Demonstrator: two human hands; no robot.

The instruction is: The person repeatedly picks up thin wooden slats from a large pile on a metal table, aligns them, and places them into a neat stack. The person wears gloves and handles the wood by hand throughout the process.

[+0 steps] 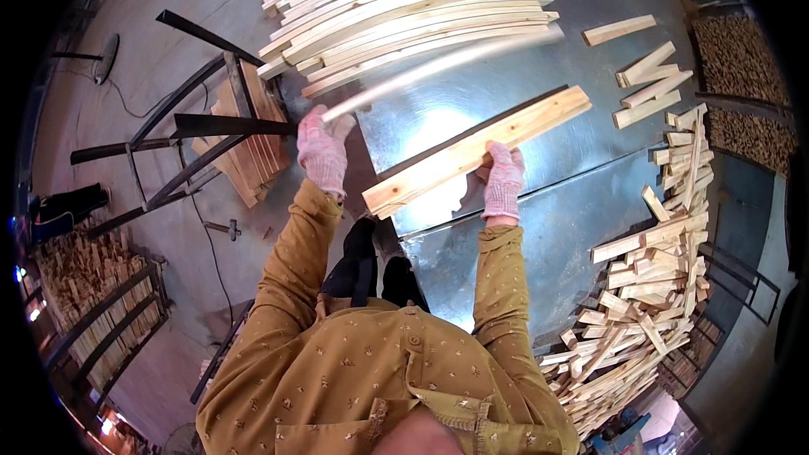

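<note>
My left hand (323,152), in a pinkish knit glove, is closed round the near end of a thin wooden strip (447,66). The strip is smeared by motion and slants up to the right, just in front of the stacked strips. My right hand (503,179), gloved alike, grips the near edge of a pale wooden board (472,152) with the thumb on its top face. That board lies at a slant over the metal table (548,194), its left end lower and nearer to me. Whether it rests on the table I cannot tell.
Long wooden strips (413,8) lie side by side at the far end of the table. Short offcuts (645,286) heap along its right edge. At left stands a black metal frame (215,124) beside stacked boards (253,139). A rack of wood pieces (105,295) stands lower left.
</note>
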